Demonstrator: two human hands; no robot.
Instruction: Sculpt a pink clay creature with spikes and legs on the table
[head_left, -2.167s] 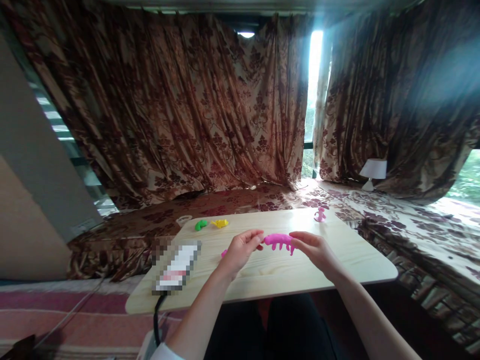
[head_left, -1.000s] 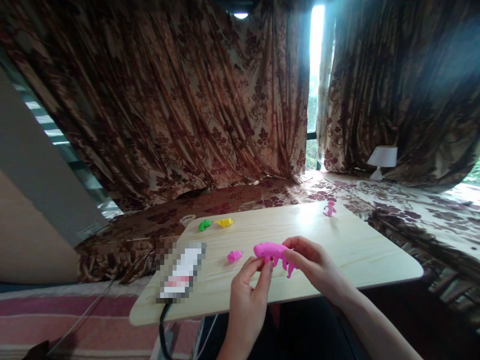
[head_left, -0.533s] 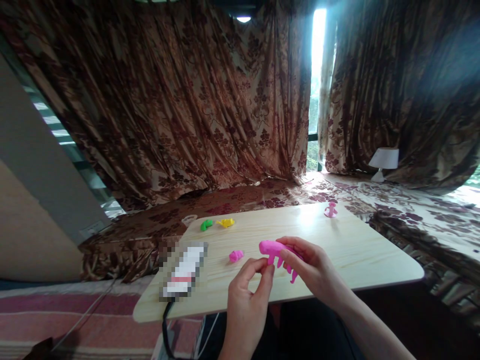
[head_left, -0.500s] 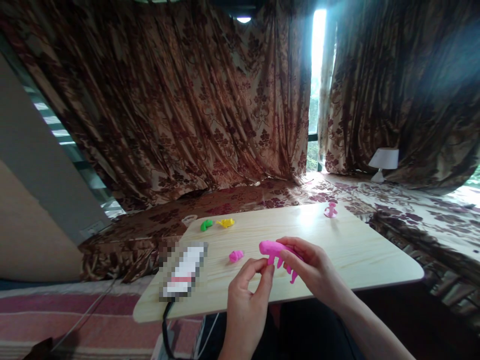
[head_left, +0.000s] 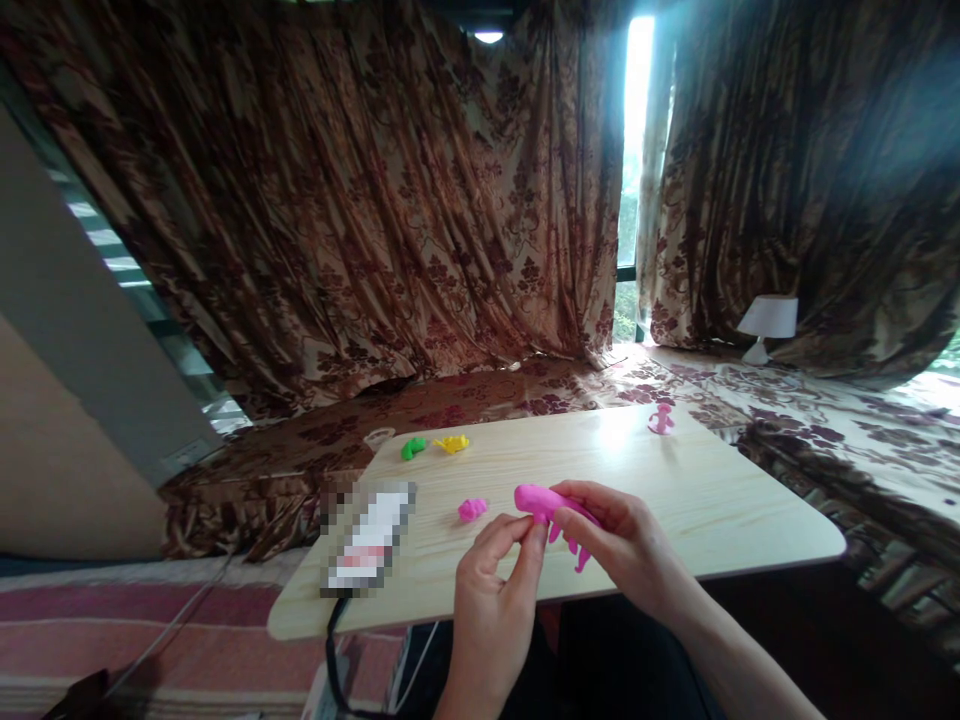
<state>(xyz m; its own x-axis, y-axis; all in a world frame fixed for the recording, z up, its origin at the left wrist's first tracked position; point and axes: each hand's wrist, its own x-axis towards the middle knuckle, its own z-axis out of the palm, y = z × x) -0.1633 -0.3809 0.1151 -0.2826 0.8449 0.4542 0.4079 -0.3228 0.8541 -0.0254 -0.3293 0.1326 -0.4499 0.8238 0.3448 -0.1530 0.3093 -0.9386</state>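
My right hand [head_left: 630, 545] grips a pink toy animal body [head_left: 541, 502] with short legs, held just above the light wooden table [head_left: 720, 500]. Close beside it, my left hand [head_left: 496, 590] is pinched, its fingertips touching the toy's underside; whatever sits between them is too small to make out. A small pink piece [head_left: 472, 510] lies on the table just left of the toy.
At the table's far left lie a green piece [head_left: 412, 448] and a yellow piece [head_left: 451, 443]. A pink piece [head_left: 661, 419] stands at the far right. A blurred-out flat object [head_left: 367, 538] with a dark cable lies at the left. Patterned curtains and a white lamp [head_left: 765, 322] stand behind.
Both hands drew back from the table's middle toward its near edge. My left hand let go of the toy's front end and now pinches beneath it.
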